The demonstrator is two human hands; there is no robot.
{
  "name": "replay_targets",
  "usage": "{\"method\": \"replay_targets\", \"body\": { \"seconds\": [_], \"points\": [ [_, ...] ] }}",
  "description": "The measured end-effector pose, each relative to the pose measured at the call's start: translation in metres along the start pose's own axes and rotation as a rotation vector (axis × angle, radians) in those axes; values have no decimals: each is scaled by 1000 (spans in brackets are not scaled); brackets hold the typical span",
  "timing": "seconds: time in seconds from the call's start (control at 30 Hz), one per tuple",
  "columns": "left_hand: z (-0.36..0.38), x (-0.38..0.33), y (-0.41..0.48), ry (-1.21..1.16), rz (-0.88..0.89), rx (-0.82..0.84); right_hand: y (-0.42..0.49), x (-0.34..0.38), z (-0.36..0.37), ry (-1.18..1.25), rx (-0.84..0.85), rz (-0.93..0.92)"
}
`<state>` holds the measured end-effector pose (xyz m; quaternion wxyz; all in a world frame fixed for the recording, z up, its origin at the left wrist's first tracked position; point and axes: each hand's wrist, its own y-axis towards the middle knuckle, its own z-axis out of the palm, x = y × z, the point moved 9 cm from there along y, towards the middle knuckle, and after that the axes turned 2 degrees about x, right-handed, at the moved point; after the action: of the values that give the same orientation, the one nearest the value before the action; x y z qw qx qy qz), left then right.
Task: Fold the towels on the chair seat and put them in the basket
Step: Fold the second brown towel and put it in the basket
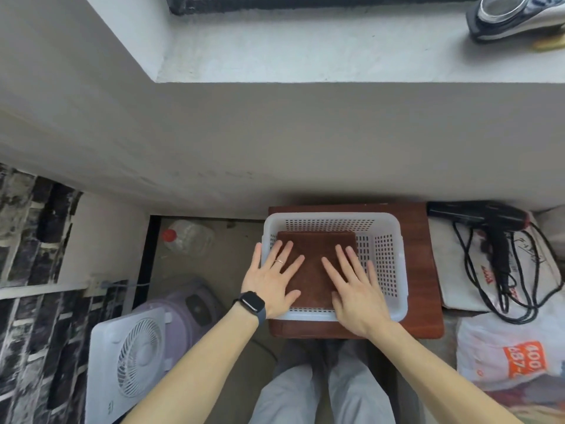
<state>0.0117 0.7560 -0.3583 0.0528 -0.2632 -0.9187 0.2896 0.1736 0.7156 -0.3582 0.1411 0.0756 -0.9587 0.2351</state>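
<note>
Both hands flat | towel (315,258) under fingers (345,261) | in basket (394,270)

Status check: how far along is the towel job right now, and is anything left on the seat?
Done: a folded brown towel lies flat inside the white basket, which stands on the chair seat. In hand: the left hand and right hand rest open on it, fingers spread. Left: no other towel shows on the seat; whether more lie beneath this one cannot be told.

a grey plaster wall (275,142) is topped by a pale window ledge (305,50). dark brick-patterned panelling (27,270) is seen at left, a dull brownish floor (220,270) below.
</note>
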Motion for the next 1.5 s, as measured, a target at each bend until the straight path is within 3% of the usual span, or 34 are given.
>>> {"method": "replay_targets", "body": {
  "seconds": [0.13,0.43,0.77,0.87,0.97,1.17,1.37,1.5],
  "points": [
    [5,11,16,91,-44,103,25,-15,3,-45,215,80],
    [15,9,36,160,-108,175,40,-28,19,-30,409,152],
    [20,7,39,153,-208,267,44,-27,18,-116,469,109],
    [8,3,27,116,-200,220,42,-23,8,-164,509,79],
    [-7,-4,5,42,-215,147,37,-14,-16,-167,444,34],
    [-18,7,-91,-466,-511,-21,-5,61,-64,-12,328,-307],
    [35,23,-284,-1020,-1030,-305,-78,221,-99,-1,308,-773],
    [64,-4,-439,-1150,-1350,-548,-164,344,-89,-82,366,-1121]
  ]
}}
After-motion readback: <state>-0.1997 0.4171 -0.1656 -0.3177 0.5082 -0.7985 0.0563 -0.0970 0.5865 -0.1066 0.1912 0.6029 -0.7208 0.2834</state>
